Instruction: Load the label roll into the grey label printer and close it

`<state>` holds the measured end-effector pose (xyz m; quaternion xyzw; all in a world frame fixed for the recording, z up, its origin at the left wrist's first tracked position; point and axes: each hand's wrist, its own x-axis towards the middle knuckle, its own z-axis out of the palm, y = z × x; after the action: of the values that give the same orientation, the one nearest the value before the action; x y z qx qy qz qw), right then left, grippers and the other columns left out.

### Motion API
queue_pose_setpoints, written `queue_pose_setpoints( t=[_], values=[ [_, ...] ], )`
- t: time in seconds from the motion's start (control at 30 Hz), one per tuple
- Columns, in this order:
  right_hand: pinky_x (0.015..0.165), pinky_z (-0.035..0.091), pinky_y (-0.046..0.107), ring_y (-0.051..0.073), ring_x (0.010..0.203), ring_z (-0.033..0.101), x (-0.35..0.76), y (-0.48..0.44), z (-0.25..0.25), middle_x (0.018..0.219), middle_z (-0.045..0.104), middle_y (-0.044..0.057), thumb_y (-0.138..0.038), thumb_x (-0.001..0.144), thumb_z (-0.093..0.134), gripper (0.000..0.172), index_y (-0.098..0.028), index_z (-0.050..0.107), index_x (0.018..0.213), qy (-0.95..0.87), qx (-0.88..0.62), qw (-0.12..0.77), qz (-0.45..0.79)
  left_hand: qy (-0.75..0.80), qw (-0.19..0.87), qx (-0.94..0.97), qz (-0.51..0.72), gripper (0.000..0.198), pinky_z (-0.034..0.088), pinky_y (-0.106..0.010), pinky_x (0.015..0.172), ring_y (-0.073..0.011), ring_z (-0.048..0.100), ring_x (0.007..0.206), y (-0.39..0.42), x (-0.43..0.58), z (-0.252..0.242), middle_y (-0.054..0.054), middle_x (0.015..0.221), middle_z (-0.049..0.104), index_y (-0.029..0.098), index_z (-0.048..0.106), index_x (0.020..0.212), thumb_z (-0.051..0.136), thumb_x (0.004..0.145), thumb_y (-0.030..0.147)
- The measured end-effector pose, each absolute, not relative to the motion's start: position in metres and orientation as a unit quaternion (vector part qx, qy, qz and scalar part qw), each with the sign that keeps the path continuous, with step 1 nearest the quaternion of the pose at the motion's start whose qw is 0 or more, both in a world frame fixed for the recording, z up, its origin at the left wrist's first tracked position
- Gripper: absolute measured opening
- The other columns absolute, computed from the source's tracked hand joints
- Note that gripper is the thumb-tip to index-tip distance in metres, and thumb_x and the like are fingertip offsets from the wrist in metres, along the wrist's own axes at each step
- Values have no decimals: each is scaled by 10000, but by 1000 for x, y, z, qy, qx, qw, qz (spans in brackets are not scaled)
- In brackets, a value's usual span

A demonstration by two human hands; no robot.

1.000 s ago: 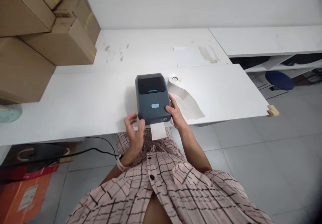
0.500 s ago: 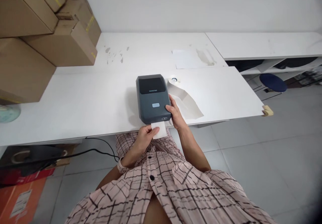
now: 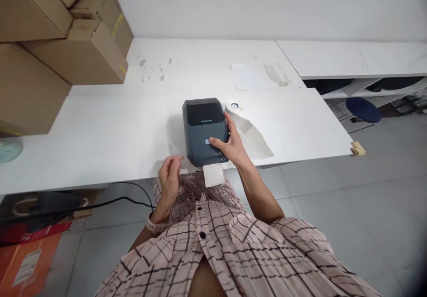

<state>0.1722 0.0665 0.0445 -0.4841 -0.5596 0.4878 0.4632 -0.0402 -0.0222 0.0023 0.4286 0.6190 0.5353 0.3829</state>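
A dark grey-blue label printer (image 3: 206,130) with a black window on its lid stands near the front edge of the white table. White label paper (image 3: 214,175) sticks out of its front and hangs past the edge. My right hand (image 3: 231,142) grips the printer's right side, fingers around the side and thumb on the light button (image 3: 207,141). To the left of the printer, my left hand (image 3: 169,179) is at the table edge, holding nothing, index finger stretched out and the others loosely bent. Behind my right hand lies a small paper roll (image 3: 235,105) beside a loose pale sheet (image 3: 255,139).
Cardboard boxes (image 3: 80,52) are stacked at the back left of the table (image 3: 110,141). A white sheet (image 3: 248,77) lies toward the wall. A blue stool (image 3: 363,110) stands to the right. Black cables (image 3: 110,202) and an orange box (image 3: 30,266) are below on the left.
My left hand has let go of the label paper and moved left, away from the printer. My right thumb has slid from the printer's right edge onto its button.
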Motion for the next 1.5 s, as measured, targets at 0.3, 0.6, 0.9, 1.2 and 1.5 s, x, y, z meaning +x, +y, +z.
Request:
queue_pose_setpoints(
  t=[0.3, 0.6, 0.9, 1.2, 1.5],
  values=[
    [1345, 184, 515, 266, 1617, 252, 204, 42, 21, 1721, 339, -11, -732, 987, 443, 727, -352, 399, 1605, -558, -454, 487, 495, 517, 409, 509, 553, 658, 244, -414, 1331, -239, 273, 1610, 8, -18, 28, -18, 1711, 364, 280, 480, 1570, 363, 1031, 639],
    [1317, 224, 565, 281, 1616, 255, 192, 115, 65, 1752, 242, 1, -832, 972, 180, 847, -368, 141, 1679, -631, -426, 526, 380, 538, 370, 477, 589, 564, 382, -488, 1246, -299, 466, 1501, 78, -26, 39, -97, 1572, 548, 270, 553, 1450, 654, 919, 429],
    [1195, 341, 531, 355, 1453, 466, 169, 152, 99, 1578, 529, 164, -462, 1079, 326, 559, -159, 490, 1519, -791, -524, 311, 47, 644, 355, 532, 419, 812, 474, -537, 1140, -371, 548, 1403, 95, -15, 24, -134, 1541, 564, 267, 390, 1576, 682, 819, 235],
    [1082, 354, 501, 345, 1137, 699, 140, 136, 82, 1220, 757, 230, -361, 1078, 386, 457, -65, 690, 1247, -912, -378, -67, 149, 669, 306, 563, 376, 914, 440, -571, 1166, -365, 594, 1362, 95, -16, 28, -107, 1441, 663, 291, 287, 1643, 576, 799, 93],
    [873, 574, 411, 235, 958, 713, 239, 120, 81, 1260, 726, 79, -587, 943, 628, 550, -275, 620, 1397, -731, -231, 277, 579, 646, 305, 556, 424, 814, 425, -622, 1146, -394, 588, 1355, 91, -17, 20, -110, 1452, 652, 279, 394, 1593, 577, 810, 155]
  ],
)
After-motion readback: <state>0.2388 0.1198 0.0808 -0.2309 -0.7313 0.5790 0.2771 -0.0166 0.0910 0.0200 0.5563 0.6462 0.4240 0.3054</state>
